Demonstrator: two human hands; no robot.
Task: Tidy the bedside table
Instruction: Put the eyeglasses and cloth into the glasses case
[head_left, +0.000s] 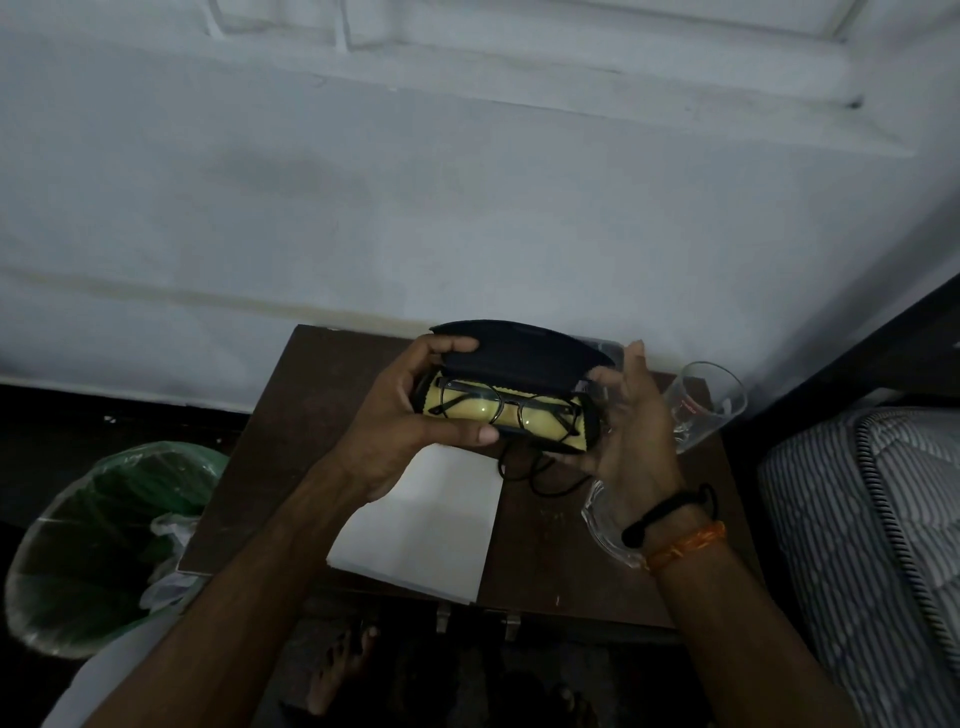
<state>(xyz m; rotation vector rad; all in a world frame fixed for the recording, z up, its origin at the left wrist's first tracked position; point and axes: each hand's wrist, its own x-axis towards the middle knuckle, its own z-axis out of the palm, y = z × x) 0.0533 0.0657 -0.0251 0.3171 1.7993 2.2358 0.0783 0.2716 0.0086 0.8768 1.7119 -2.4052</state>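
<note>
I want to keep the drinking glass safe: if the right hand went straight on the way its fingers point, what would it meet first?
Probably the wall, not the glass. The right hand grips the end of the open glasses case, fingers pointing up and away toward the table's back edge. The glass stands off to its right, though depth is unclear.

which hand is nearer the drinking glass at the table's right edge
Right. The right hand grips the end of the open glasses case right beside the drinking glass; the left hand holds the case's far end, away from it.
</note>
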